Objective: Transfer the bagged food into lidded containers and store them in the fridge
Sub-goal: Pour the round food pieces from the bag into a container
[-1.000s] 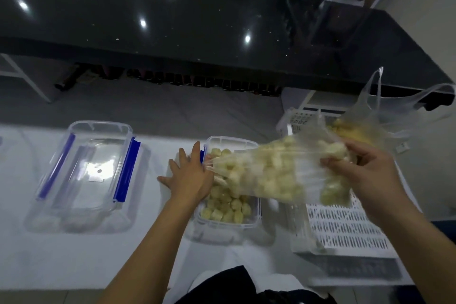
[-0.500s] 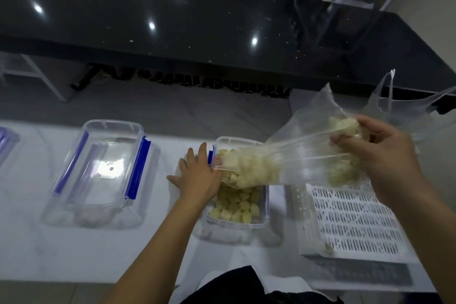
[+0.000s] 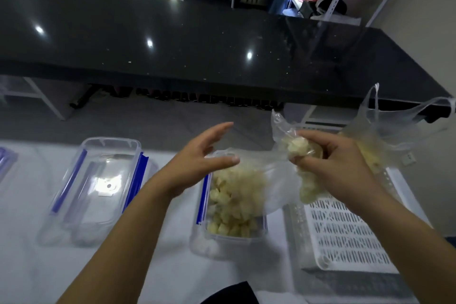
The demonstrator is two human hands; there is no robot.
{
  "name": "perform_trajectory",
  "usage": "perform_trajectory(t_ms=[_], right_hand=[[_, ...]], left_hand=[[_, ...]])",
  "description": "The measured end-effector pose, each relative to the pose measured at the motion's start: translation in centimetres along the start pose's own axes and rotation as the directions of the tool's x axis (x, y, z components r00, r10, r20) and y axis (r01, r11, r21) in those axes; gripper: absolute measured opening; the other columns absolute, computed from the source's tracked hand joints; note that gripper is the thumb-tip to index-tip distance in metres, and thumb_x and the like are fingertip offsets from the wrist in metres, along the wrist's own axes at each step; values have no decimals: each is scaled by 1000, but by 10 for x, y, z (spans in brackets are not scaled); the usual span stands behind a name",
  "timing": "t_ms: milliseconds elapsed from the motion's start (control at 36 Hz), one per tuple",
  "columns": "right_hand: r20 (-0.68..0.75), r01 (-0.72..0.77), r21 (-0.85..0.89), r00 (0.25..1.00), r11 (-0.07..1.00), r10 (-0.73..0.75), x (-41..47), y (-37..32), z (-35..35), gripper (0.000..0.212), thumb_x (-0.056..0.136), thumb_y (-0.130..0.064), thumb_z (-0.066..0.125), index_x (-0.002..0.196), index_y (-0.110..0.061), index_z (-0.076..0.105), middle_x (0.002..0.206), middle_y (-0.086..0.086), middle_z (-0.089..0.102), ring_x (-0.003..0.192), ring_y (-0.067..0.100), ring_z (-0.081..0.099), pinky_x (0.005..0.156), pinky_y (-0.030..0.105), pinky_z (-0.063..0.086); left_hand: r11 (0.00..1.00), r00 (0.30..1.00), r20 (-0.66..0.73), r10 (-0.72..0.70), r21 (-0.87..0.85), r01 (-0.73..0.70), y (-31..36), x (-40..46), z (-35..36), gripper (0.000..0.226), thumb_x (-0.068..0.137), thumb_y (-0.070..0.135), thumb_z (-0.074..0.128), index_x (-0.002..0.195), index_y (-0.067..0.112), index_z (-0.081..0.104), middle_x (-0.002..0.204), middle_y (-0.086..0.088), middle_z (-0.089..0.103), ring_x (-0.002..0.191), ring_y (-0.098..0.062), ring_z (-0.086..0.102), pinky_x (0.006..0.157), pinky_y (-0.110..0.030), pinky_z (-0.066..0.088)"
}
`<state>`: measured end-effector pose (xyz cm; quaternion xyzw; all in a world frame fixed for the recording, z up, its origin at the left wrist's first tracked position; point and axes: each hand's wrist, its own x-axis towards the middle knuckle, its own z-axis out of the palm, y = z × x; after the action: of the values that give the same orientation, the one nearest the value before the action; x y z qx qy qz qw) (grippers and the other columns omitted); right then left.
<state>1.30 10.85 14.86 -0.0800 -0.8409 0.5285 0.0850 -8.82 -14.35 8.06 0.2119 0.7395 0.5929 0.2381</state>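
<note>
A clear container (image 3: 229, 242) with blue clips stands on the white table, filled with pale yellow food cubes (image 3: 232, 207). My right hand (image 3: 333, 163) grips the bottom end of a clear plastic bag (image 3: 278, 175) tilted down over the container, with a few cubes still inside it. My left hand (image 3: 202, 160) hovers above the container's left side, fingers spread and holding nothing. A second bag (image 3: 385, 140) with yellow food lies behind my right hand.
An empty clear container with blue clips (image 3: 98, 187) stands to the left. Part of another blue-clipped piece (image 3: 6, 163) shows at the far left edge. A white slotted basket (image 3: 345, 232) sits on the right. A black counter (image 3: 197, 44) runs across behind.
My left hand has let go of the container's edge and lifted with fingers spread. Most cubes have slid from the bag into the container, and my right hand has raised the bag's end.
</note>
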Motion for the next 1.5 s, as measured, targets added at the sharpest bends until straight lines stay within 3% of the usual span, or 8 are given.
perform_trajectory(t_ms=[194, 333, 500, 583, 778, 1111, 1306, 1500], right_hand=[[32, 60, -50, 998, 997, -58, -1, -6, 5, 48, 75, -13, 85, 94, -55, 70, 97, -22, 73, 89, 3, 69, 76, 29, 58], [81, 11, -38, 997, 999, -8, -5, -4, 3, 43, 74, -17, 86, 105, -44, 73, 97, -11, 75, 86, 11, 73, 74, 36, 61], [242, -238, 65, 946, 969, 216, -23, 23, 3, 33, 62, -39, 84, 92, -27, 80, 91, 2, 78, 82, 19, 75, 69, 25, 58], [259, -310, 92, 925, 946, 278, -31, 35, 6, 29, 64, -39, 84, 90, -28, 81, 90, 1, 79, 82, 11, 74, 68, 20, 56], [188, -379, 61, 913, 923, 362, -44, 61, 22, 18, 77, -9, 83, 87, -24, 81, 89, 1, 77, 86, 15, 72, 74, 20, 54], [59, -194, -252, 975, 948, 215, -61, 62, 80, 44, 70, -54, 81, 109, -39, 67, 112, -31, 55, 106, -11, 51, 82, 7, 35], [28, -189, -493, 972, 850, 232, -72, 58, 97, 85, 50, -95, 46, 112, -42, 68, 120, -25, 45, 126, 4, 31, 103, 32, 30], [48, -247, -408, 956, 879, 290, -69, 61, 111, 26, 80, -59, 70, 98, -40, 75, 110, -19, 43, 126, 15, 33, 109, 44, 31]], left_hand=[[985, 964, 254, 77, -166, -35, 42, 50, 14, 57, 88, 19, 74, 141, 28, 56, 145, 6, 56, 136, -13, 50, 113, -39, 40], [963, 981, 127, 149, -243, -114, 50, 63, 14, 9, 86, 18, 71, 93, 18, 77, 139, 7, 62, 129, -10, 57, 114, -41, 36], [965, 983, 80, 163, -222, -142, 48, 57, 6, 7, 82, 26, 74, 86, 27, 80, 133, 11, 66, 127, -3, 57, 105, -31, 38], [961, 987, 29, 157, -236, -146, 43, 55, 8, 14, 82, 25, 73, 92, 17, 78, 131, 7, 68, 128, -10, 58, 115, -44, 35], [949, 991, -25, 133, -285, -134, 39, 53, 2, 31, 94, 11, 65, 116, -9, 67, 133, 1, 67, 122, -13, 63, 103, -32, 50], [966, 989, -103, 102, -226, -123, 43, 50, 9, 7, 91, 7, 69, 91, 8, 76, 122, 2, 72, 112, -10, 67, 88, -19, 54], [987, 979, -132, 153, -32, -158, 55, 53, 22, 11, 87, 15, 76, 77, 21, 78, 118, 10, 72, 107, -3, 67, 88, -22, 52], [987, 975, -156, 160, -1, -162, 60, 56, 30, 16, 86, 17, 76, 72, 26, 76, 116, 11, 72, 108, -3, 67, 92, -29, 52]])
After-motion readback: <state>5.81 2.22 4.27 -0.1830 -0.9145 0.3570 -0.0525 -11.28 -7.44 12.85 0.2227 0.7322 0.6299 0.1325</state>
